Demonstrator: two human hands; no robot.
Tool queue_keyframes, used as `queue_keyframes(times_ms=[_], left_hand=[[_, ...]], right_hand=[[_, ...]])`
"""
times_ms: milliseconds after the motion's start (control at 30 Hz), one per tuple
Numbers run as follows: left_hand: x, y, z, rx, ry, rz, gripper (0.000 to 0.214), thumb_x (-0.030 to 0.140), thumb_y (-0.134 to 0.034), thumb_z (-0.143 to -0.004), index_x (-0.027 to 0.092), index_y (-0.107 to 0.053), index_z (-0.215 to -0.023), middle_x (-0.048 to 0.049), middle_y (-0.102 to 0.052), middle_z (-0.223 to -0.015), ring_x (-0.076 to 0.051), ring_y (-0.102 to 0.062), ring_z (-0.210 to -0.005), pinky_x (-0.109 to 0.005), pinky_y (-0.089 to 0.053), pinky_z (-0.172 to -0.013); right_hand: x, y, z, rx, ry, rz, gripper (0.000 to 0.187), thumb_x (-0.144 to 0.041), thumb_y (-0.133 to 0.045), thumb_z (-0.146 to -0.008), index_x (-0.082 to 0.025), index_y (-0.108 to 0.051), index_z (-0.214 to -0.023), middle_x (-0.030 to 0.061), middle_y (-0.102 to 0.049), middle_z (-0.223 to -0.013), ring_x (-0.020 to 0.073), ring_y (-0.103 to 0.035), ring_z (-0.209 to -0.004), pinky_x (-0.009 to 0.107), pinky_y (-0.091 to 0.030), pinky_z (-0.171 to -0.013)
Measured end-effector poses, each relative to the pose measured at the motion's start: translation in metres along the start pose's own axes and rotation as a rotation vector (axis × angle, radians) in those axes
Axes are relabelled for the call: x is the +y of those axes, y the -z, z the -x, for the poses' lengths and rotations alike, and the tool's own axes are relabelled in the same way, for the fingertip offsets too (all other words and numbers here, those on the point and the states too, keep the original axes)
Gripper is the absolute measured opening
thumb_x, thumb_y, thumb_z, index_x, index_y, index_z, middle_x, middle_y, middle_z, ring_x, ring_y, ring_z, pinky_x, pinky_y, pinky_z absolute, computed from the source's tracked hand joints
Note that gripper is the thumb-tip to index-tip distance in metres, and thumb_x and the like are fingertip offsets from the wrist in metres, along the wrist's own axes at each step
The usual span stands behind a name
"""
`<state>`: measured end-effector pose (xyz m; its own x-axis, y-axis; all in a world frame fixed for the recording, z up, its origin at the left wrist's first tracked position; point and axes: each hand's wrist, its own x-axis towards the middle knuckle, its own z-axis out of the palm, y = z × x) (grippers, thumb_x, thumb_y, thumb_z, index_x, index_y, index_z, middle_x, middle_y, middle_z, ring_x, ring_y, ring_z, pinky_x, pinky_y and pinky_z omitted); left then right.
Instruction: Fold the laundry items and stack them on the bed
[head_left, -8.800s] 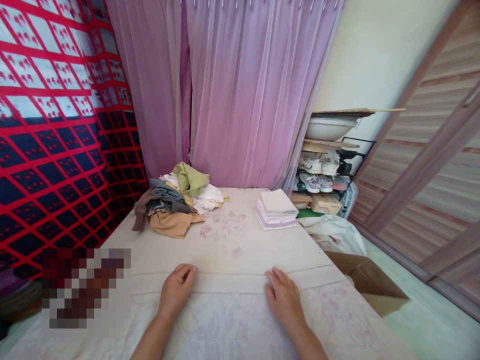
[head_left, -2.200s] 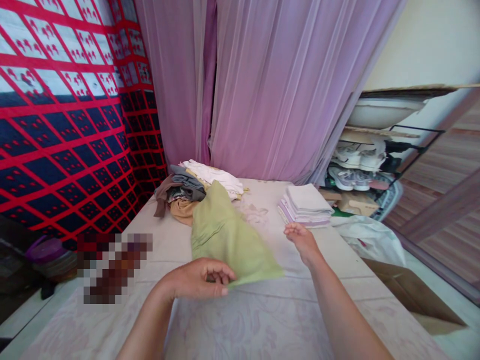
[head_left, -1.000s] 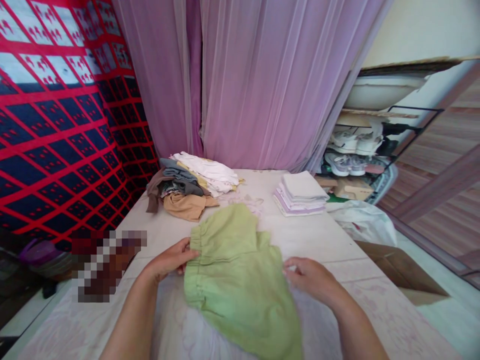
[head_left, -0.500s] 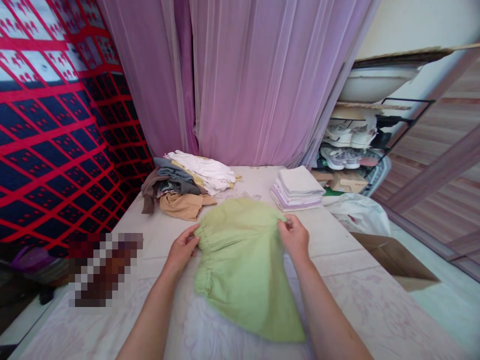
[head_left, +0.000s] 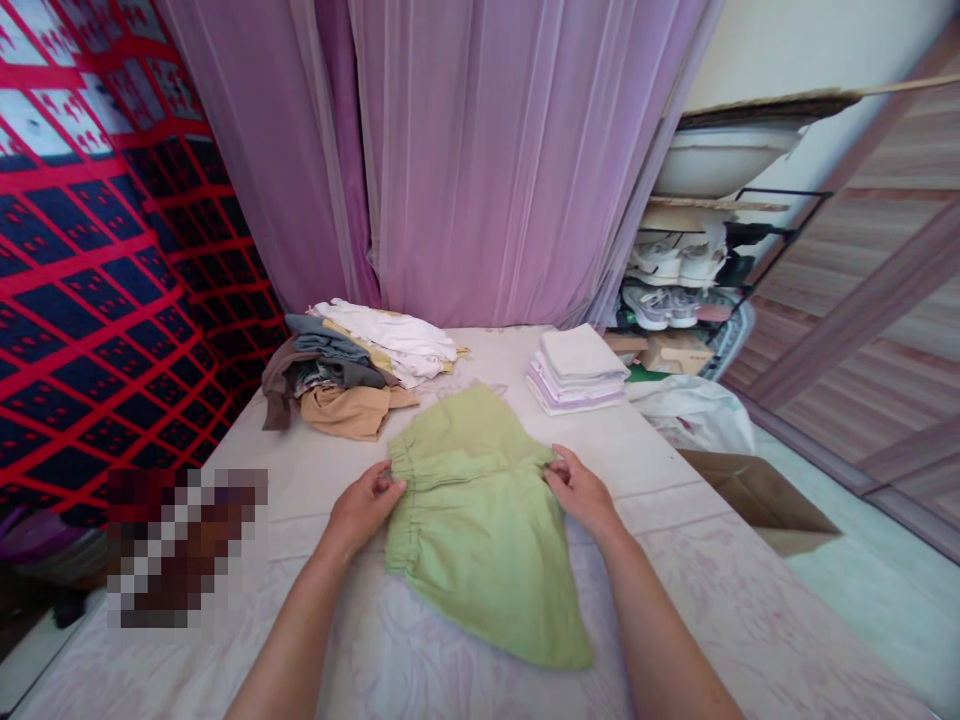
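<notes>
A pair of light green shorts (head_left: 480,520) lies spread on the cloth-covered surface, its gathered elastic waistband on the left and the leg openings on the right. My left hand (head_left: 369,505) pinches the waistband at its middle, thumb on top. At the opposite side, my right hand (head_left: 579,490) grips the fabric at the crotch between the two legs, fingertips closed on the edge. The lower leg reaches down toward me, while the upper one points toward the curtain.
A loose heap of clothes (head_left: 352,365) lies at the far left, and a neat stack of folded cloths (head_left: 576,370) at the far right. Purple curtains (head_left: 495,170) hang behind. Beyond the right edge are a shoe rack (head_left: 750,290), a white plastic bag (head_left: 697,415) and a cardboard box (head_left: 757,500).
The shorts have come to lie flat and their upper leg has spread out into a point. My right hand has shifted slightly down and keeps its hold. The view has turned slightly right.
</notes>
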<state>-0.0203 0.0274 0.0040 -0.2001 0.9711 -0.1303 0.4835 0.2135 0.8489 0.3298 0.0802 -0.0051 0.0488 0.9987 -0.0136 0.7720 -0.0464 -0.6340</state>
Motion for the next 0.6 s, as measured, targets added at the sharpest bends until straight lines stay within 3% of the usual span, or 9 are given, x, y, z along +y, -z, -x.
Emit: queue_keyframes(times_ms=[100, 200, 300, 367, 500, 600], left_hand=[[0.012, -0.001, 0.008, -0.008, 0.003, -0.236, 0.064, 0.05, -0.063, -0.07, 0.022, -0.054, -0.127, -0.0011, -0.069, -0.079, -0.021, -0.064, -0.072, -0.026, -0.04, -0.059], [0.025, -0.003, 0.017, 0.005, 0.034, -0.325, 0.077, 0.047, -0.066, -0.068, 0.021, -0.045, -0.137, -0.0036, -0.07, -0.081, -0.024, -0.066, -0.076, -0.027, -0.039, -0.061], [0.031, -0.006, 0.026, 0.001, 0.051, -0.356, 0.089, 0.043, -0.066, -0.07, 0.021, -0.027, -0.147, -0.0077, -0.07, -0.099, -0.027, -0.066, -0.088, -0.029, -0.042, -0.069], [0.032, -0.009, 0.034, -0.007, 0.014, -0.425, 0.086, 0.039, -0.062, -0.075, 0.021, -0.022, -0.149, -0.0103, -0.064, -0.118, -0.026, -0.063, -0.101, -0.031, -0.044, -0.079], [0.028, -0.016, 0.052, 0.018, -0.161, -0.568, 0.061, 0.032, -0.057, -0.079, 0.02, -0.042, -0.138, -0.0114, -0.042, -0.143, -0.026, -0.049, -0.125, -0.034, -0.039, -0.101], [0.026, -0.022, 0.063, 0.071, -0.263, -0.574, 0.056, 0.027, -0.054, -0.081, 0.021, -0.045, -0.136, -0.0093, -0.035, -0.148, -0.025, -0.045, -0.128, -0.035, -0.036, -0.106]], right_hand=[[-0.002, -0.001, 0.003, -0.018, 0.019, 0.015, 0.053, -0.027, -0.055, -0.078, -0.025, -0.045, -0.13, -0.0027, -0.068, -0.087, 0.0143, -0.061, -0.075, 0.024, -0.043, -0.067], [-0.004, -0.002, 0.002, 0.033, 0.018, -0.014, 0.048, -0.026, -0.055, -0.074, -0.025, -0.051, -0.121, -0.0057, -0.063, -0.072, 0.0135, -0.058, -0.066, 0.024, -0.04, -0.061], [0.004, -0.005, 0.0, 0.15, -0.01, -0.226, 0.047, -0.029, -0.054, -0.068, -0.021, -0.053, -0.114, -0.0057, -0.06, -0.068, 0.0138, -0.056, -0.061, 0.025, -0.042, -0.06], [0.015, -0.005, -0.001, 0.242, -0.074, -0.35, 0.049, -0.031, -0.053, -0.065, -0.019, -0.053, -0.112, -0.005, -0.059, -0.069, 0.014, -0.055, -0.057, 0.026, -0.042, -0.057], [0.035, -0.004, -0.001, 0.373, -0.096, -0.328, 0.047, -0.03, -0.054, -0.061, -0.021, -0.057, -0.107, -0.001, -0.064, -0.081, 0.0131, -0.054, -0.057, 0.028, -0.044, -0.059], [0.041, -0.004, -0.001, 0.349, -0.048, -0.362, 0.043, -0.036, -0.055, -0.065, -0.022, -0.059, -0.105, 0.0021, -0.067, -0.09, 0.0133, -0.056, -0.06, 0.029, -0.047, -0.064]])
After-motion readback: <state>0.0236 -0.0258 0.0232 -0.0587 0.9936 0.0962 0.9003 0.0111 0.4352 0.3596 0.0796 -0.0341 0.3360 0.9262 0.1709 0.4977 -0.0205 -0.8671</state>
